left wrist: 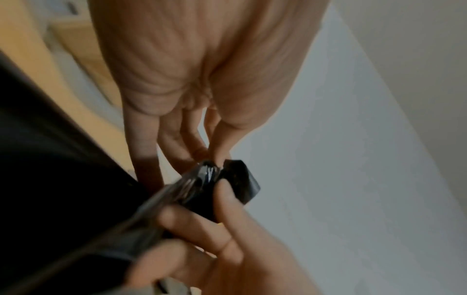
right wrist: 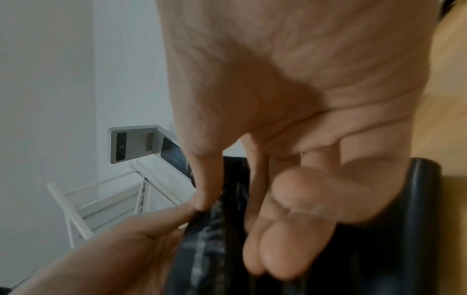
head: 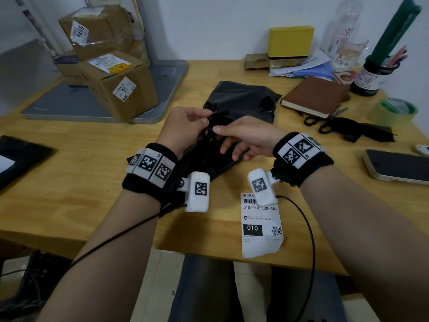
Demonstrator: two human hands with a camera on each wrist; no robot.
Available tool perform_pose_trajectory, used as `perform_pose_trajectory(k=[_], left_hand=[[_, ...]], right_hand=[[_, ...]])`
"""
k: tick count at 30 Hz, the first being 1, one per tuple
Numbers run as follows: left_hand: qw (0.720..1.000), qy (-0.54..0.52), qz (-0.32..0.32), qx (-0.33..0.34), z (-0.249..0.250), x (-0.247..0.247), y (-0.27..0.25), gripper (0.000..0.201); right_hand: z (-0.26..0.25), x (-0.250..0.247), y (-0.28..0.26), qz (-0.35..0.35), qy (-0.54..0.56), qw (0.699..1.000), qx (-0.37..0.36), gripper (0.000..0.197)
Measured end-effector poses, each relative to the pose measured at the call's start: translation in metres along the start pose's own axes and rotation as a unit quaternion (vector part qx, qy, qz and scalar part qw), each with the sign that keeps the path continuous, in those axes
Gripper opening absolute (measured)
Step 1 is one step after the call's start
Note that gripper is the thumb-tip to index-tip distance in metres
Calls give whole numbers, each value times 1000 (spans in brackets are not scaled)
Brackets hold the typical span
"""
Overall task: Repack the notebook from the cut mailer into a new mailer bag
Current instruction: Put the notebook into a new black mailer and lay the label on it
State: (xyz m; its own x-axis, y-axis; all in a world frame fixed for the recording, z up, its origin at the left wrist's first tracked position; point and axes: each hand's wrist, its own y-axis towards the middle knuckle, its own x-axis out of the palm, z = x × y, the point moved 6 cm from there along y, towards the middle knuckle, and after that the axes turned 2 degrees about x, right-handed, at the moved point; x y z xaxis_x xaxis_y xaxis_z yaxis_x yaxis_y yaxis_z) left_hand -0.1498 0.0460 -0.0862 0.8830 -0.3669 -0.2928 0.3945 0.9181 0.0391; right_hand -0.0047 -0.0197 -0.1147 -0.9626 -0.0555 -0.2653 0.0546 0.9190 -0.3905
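both hands [head: 210, 130] pinch the new mailer [head: 209, 159] mouth btwn them; notebook [head: 315, 96] lies up-right of the right hand [head: 246, 138], nearer it, long axis slanting away.

A small parcel-packing desk in an office-like room: a wooden table [head: 69, 163] against a white wall holds taped cardboard boxes [head: 116, 89] with labels, a printed shipping label [head: 262, 226], scissors [head: 325, 122], a tape roll [head: 392, 111] and a pen pot [head: 371, 77].
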Motion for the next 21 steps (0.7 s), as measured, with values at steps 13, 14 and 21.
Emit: perform_pose_trajectory(k=[13, 14, 21], left_hand=[[975, -208, -71, -38, 26, 3, -31, 14], [978, -197, -56, -37, 27, 1, -32, 13], [992, -66, -8, -107, 17, -7, -45, 14]], right_hand=[[-8, 4, -17, 26, 10, 999, -35, 17], [-7, 0, -18, 36, 23, 999, -34, 18], [-10, -31, -35, 126, 216, 963, -97, 26]])
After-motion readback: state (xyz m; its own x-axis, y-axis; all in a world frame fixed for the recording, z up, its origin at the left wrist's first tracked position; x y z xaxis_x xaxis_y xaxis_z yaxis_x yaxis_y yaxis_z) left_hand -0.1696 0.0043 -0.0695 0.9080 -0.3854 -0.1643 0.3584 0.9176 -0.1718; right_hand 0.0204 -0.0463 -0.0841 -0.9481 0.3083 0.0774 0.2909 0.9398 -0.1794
